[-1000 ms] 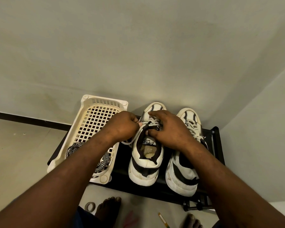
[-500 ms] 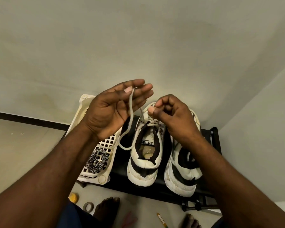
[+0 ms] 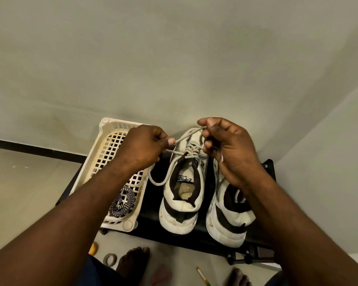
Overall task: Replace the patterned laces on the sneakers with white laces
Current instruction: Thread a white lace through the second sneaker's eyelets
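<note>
Looking down on two white-and-black sneakers, side by side on a low black rack (image 3: 151, 205) against a pale wall. Both hands raised just above the far end of the left sneaker (image 3: 180, 219), working its white lace (image 3: 191, 150).

Left hand (image 3: 141, 148) closed, thumb and forefinger pinching a strand. Right hand (image 3: 229, 149) also closed, fingers curled round another part of the same lace, with a taut stretch running between the two fists. A slack loop hanging from the left hand down over the rack, just left of the shoe opening, then back up to the top eyelets. Far eyelets already crossed with white.

Right sneaker (image 3: 227, 223) beneath the right wrist, its lacing hidden behind that hand. To the left, a cream plastic basket (image 3: 112, 123) on the rack, with the patterned laces (image 3: 122, 201) coiled at its near end, apart from both shoes.

Half a second earlier: left hand open and higher, the lace draped loosely across straight fingers, right hand pinching close to the tongue. Now lowered and clamped, with the right hand lifted farther away and the strand between them pulled straight.

Probably the start of the knot or bow on this shoe, with threading here apparently finished. Judging by the patterned laces lying in the basket, close to the end of the job, perhaps with only tying left. Impossible to confirm for the right shoe.
</note>
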